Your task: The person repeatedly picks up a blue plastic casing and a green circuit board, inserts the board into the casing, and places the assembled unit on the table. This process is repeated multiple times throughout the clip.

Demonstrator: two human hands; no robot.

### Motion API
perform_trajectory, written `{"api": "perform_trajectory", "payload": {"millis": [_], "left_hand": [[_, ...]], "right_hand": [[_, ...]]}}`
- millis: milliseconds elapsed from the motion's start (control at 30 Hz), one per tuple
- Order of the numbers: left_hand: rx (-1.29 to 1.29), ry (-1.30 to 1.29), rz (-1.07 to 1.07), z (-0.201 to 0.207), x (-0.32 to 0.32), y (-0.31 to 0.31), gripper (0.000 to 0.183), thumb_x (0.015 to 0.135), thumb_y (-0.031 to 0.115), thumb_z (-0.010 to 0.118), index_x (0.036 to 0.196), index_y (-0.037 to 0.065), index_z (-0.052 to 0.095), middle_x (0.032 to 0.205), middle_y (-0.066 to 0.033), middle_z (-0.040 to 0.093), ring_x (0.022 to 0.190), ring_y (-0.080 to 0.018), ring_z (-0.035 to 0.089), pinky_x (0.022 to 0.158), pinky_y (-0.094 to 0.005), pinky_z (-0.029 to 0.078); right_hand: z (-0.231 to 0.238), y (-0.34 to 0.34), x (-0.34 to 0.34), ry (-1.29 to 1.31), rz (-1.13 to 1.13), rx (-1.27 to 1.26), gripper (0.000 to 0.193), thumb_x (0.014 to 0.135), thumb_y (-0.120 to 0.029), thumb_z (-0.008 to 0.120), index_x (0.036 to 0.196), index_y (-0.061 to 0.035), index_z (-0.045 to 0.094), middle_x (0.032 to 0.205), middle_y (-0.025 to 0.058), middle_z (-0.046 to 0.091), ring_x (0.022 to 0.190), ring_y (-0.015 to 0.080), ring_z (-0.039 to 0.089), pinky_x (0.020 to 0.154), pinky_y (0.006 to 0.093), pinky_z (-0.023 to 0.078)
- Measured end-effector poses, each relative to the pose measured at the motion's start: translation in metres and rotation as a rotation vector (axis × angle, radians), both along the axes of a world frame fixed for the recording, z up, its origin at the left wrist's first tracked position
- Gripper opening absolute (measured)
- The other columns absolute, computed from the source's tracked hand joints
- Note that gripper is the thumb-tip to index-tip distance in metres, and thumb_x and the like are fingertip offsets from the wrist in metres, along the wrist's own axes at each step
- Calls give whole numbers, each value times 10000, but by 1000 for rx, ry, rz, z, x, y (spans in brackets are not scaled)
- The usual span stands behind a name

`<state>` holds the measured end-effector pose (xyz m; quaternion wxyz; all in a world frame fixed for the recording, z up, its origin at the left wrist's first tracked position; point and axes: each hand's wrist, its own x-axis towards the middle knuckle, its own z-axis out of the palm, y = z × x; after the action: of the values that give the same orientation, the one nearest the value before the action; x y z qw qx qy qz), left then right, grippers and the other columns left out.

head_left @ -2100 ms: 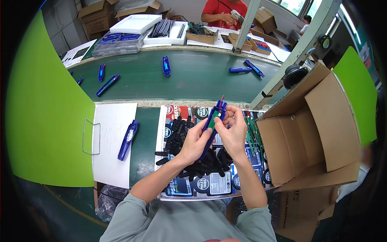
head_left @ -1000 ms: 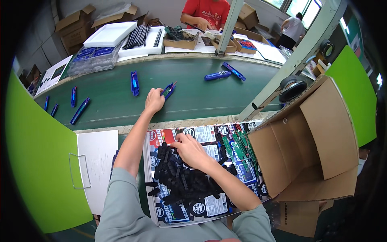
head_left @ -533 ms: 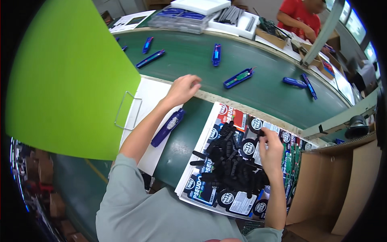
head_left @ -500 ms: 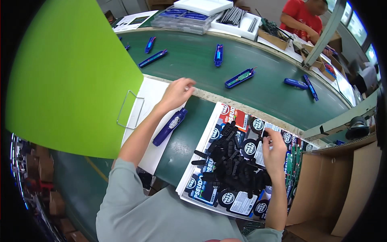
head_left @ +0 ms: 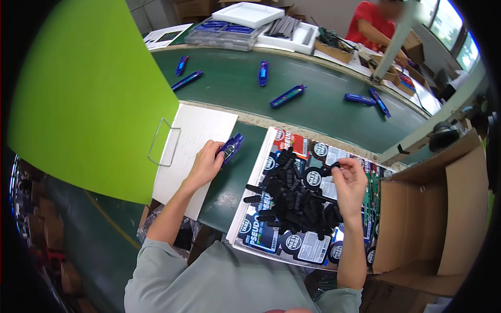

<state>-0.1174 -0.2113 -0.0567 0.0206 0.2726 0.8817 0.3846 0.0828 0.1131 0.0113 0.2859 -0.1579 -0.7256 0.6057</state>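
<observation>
My left hand (head_left: 205, 166) is closed round the near end of a blue-purple plastic casing (head_left: 233, 147). The casing's far end points away from me, and an oval window shows on its upper face. Above the right part of the printed tray, my right hand (head_left: 350, 182) pinches a small black part (head_left: 330, 169) between thumb and fingers. Left of that hand lies a heap of similar slim, ribbed black parts (head_left: 292, 201), a few of them apart from the rest along the tray's left edge.
Several blue casings lie on the green conveyor belt (head_left: 224, 73). A bright green panel (head_left: 88, 104) rises at left beside a white board (head_left: 195, 125). An open cardboard box (head_left: 412, 224) stands at right. Across the belt, a person in red (head_left: 369, 26) works near boxes.
My left hand has come back toward me and taken hold of the blue casing. My right hand has shifted slightly left, the black part now showing. The whole view has moved a little.
</observation>
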Motion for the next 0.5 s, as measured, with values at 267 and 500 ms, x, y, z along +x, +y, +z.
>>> {"api": "perform_trajectory", "payload": {"millis": [267,500], "left_hand": [[480,-602,-422,49,60,128,446,1012,102,515,1439,-4,446,1031,-78,643,817,-123,653,678,-270,538],[519,-504,-546,44,93,166,484,942,-48,502,1424,-57,454,1175,-119,635,1035,-153,640,924,-307,525]], "right_hand": [[30,-31,-7,59,-52,185,146,838,-14,741,968,33,694,886,79,688,740,125,632,682,270,507],[33,-20,2,-7,-262,584,121,780,-83,765,865,-20,706,907,83,568,907,271,571,850,406,426]]}}
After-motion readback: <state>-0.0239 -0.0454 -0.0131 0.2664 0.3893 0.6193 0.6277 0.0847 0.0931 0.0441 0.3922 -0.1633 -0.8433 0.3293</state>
